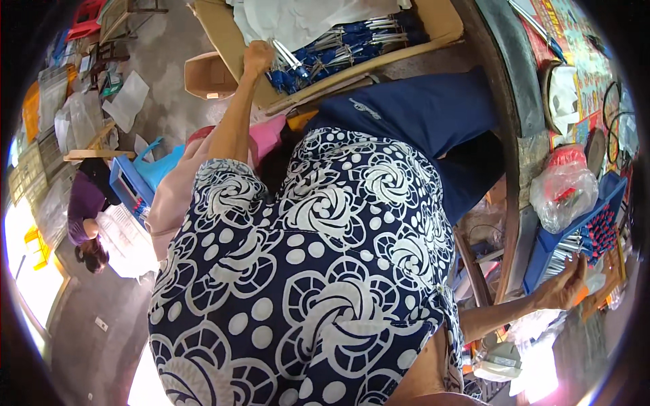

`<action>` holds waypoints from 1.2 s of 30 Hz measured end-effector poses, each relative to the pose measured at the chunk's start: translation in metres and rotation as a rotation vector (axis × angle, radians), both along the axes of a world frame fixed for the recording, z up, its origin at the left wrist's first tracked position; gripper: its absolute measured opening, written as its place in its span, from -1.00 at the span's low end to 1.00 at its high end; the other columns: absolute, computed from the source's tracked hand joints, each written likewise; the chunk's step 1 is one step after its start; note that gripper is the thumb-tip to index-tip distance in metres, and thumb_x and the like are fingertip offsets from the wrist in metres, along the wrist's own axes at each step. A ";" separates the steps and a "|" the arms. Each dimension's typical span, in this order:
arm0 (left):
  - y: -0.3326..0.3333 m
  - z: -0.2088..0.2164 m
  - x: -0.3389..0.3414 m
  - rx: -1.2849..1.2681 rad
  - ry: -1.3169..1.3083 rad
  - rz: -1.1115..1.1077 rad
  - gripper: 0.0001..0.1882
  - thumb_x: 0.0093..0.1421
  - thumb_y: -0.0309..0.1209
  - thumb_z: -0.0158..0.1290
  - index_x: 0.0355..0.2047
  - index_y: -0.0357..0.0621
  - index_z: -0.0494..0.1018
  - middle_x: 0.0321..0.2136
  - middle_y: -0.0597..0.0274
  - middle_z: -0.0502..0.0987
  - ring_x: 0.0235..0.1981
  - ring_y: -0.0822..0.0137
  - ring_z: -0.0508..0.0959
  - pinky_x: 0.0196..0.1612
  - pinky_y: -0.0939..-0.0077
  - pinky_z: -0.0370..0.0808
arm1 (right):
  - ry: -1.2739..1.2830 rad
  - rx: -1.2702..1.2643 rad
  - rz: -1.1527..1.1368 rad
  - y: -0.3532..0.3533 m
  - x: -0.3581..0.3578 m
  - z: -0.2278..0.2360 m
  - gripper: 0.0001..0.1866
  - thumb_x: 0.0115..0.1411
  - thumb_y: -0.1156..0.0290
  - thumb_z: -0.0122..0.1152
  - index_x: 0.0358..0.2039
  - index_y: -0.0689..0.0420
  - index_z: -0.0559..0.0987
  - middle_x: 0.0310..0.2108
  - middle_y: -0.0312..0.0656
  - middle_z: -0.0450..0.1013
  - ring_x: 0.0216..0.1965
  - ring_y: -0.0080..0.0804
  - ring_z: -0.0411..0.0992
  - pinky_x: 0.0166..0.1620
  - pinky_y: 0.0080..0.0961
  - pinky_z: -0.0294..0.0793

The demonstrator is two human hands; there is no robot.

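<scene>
At the top, my left hand [258, 57] is closed at the left end of an open cardboard box [440, 19]. Slim white-and-blue pens [291, 59] stick out beside its fingers, and it seems to grip their ends. More blue-and-silver pens [365, 42] lie in bundles inside that box, partly under a white sheet [305, 20]. Far to the right, my right hand [565, 284] is stretched out with its fingers extended and nothing visible in it. It is nearest a blue tray [538, 254] of silver pens with red and dark ends [599, 233].
A small open carton [208, 76] stands left of the box. A clear plastic bag with red inside [565, 183] lies by the blue tray. Navy cloth [413, 101] covers my lap. At the left, another person in purple [88, 203] is near a blue crate [128, 183] and plastic bags.
</scene>
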State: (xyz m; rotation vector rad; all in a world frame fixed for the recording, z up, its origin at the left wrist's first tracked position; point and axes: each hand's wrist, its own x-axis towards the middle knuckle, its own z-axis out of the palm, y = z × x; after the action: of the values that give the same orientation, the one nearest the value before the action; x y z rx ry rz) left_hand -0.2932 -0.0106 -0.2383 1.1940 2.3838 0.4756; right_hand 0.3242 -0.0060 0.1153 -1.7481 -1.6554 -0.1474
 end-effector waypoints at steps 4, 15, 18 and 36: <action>-0.009 -0.017 -0.024 -0.268 0.022 -0.317 -0.76 -0.16 -0.36 -0.04 -0.65 -0.36 0.44 -0.54 -0.12 0.48 -0.45 -0.05 0.51 -0.33 0.21 0.45 | 0.062 -0.031 0.051 -0.006 -0.016 -0.010 -0.80 0.08 0.60 0.04 -0.25 0.40 0.46 -0.30 -0.04 0.45 -0.35 -0.40 0.45 -0.33 -0.63 0.52; 0.010 0.003 0.014 -0.516 0.174 -0.144 -0.59 -0.03 -0.22 -0.05 -0.19 -0.19 0.40 -0.17 -0.10 0.42 -0.12 -0.05 0.42 -0.13 0.17 0.38 | 0.059 -0.194 -0.025 -0.024 -0.029 -0.026 -0.79 0.11 0.57 0.01 -0.23 0.35 0.46 -0.29 -0.09 0.45 -0.34 -0.43 0.46 -0.33 -0.65 0.48; 0.004 0.009 0.011 -0.553 0.200 -0.053 -0.59 -0.01 -0.21 -0.08 -0.19 -0.16 0.42 -0.14 -0.05 0.42 -0.11 -0.04 0.42 -0.12 0.15 0.38 | 0.252 -0.228 0.045 -0.027 -0.022 -0.046 -0.78 0.12 0.57 0.00 -0.20 0.34 0.45 -0.27 -0.10 0.44 -0.32 -0.43 0.45 -0.32 -0.64 0.48; 0.026 0.094 0.020 -0.128 -0.709 0.267 -0.75 -0.01 -0.35 0.03 -0.71 -0.11 0.24 -0.73 0.21 0.38 -0.79 0.37 0.33 -0.80 0.51 0.20 | 0.278 -0.255 -0.083 -0.027 -0.036 -0.045 -0.79 0.11 0.57 -0.01 -0.21 0.28 0.47 -0.37 -0.19 0.45 -0.39 -0.56 0.41 -0.33 -0.68 0.41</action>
State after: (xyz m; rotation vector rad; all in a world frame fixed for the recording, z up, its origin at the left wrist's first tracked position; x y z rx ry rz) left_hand -0.2733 0.0153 -0.1443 0.5185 1.9084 0.6819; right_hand 0.2882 -0.0328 0.0704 -1.9263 -1.4482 0.2692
